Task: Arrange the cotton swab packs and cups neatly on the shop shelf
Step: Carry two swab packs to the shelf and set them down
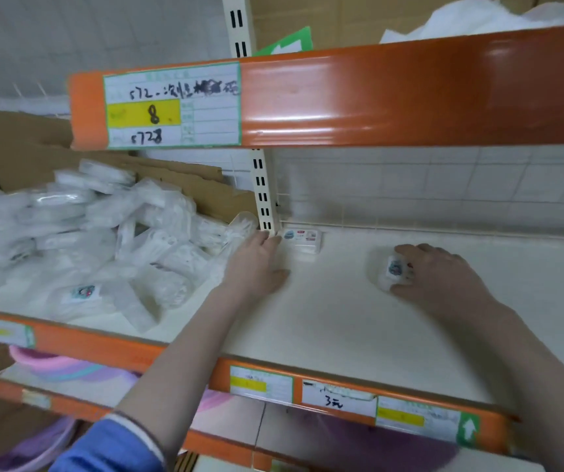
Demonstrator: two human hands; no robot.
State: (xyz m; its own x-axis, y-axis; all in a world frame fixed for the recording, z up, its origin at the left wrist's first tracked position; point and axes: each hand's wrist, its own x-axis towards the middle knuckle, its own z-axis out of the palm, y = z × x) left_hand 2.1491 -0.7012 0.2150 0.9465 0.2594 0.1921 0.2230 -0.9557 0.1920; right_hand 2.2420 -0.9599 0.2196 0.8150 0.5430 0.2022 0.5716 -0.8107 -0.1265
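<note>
My right hand (444, 275) grips a small clear pack of cotton swabs (391, 270) with a cartoon label, resting on the white shelf (359, 318). My left hand (256, 262) reaches to the shelf's back left with fingers stretched toward the upright post, touching the edge of a plastic bag pile (103, 229). A boxed cotton swab pack (302, 240) sits at the back corner just right of my left fingertips. The pile holds several clear bags of white swabs and cups, jumbled on the left section.
An orange shelf lip with a price tag (171, 105) hangs overhead. A slotted metal upright (262, 195) divides the sections. Cardboard (178, 185) lies behind the pile. Pink and purple basins (55, 366) sit on the shelf below.
</note>
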